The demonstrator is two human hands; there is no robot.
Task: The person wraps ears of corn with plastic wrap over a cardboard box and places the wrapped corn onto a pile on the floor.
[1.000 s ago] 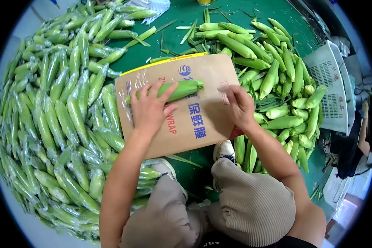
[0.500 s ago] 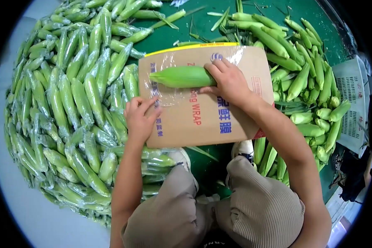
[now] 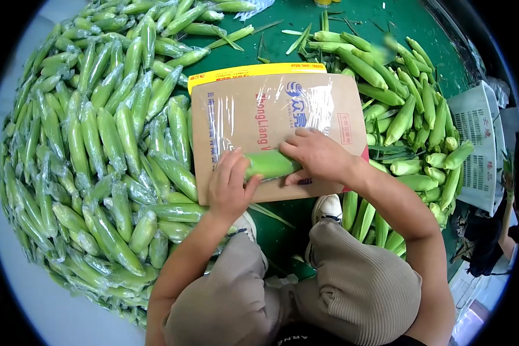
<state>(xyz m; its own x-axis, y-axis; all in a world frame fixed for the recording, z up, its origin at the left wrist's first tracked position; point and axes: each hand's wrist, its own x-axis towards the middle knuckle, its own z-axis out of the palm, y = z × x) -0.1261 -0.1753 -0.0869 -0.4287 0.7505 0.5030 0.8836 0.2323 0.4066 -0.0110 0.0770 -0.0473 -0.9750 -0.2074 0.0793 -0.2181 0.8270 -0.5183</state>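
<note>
A green ear of corn in its husk (image 3: 269, 165) lies crosswise near the front edge of a brown cardboard sheet (image 3: 349, 106) printed with blue and red lettering. My left hand (image 3: 229, 183) closes over its left end, thumb on the near side. Around the right end curl the fingers of my right hand (image 3: 318, 154). Shiny clear plastic film (image 3: 233, 109) covers part of the cardboard, and some seems to lie around the corn, though my hands partly hide this. A yellow printed strip (image 3: 256, 71) runs along the cardboard's far edge.
Left of the cardboard spreads a large pile of film-wrapped corn (image 3: 106, 138). Unwrapped ears (image 3: 409, 118) are heaped on the right, beside a pale perforated crate (image 3: 476, 147). Loose husk leaves (image 3: 300, 39) lie on the green surface. My knees and shoes are close below the cardboard.
The corn has moved toward me, from the far part of the cardboard to its near edge. My left hand has gone from resting on the cardboard to gripping the corn's left end.
</note>
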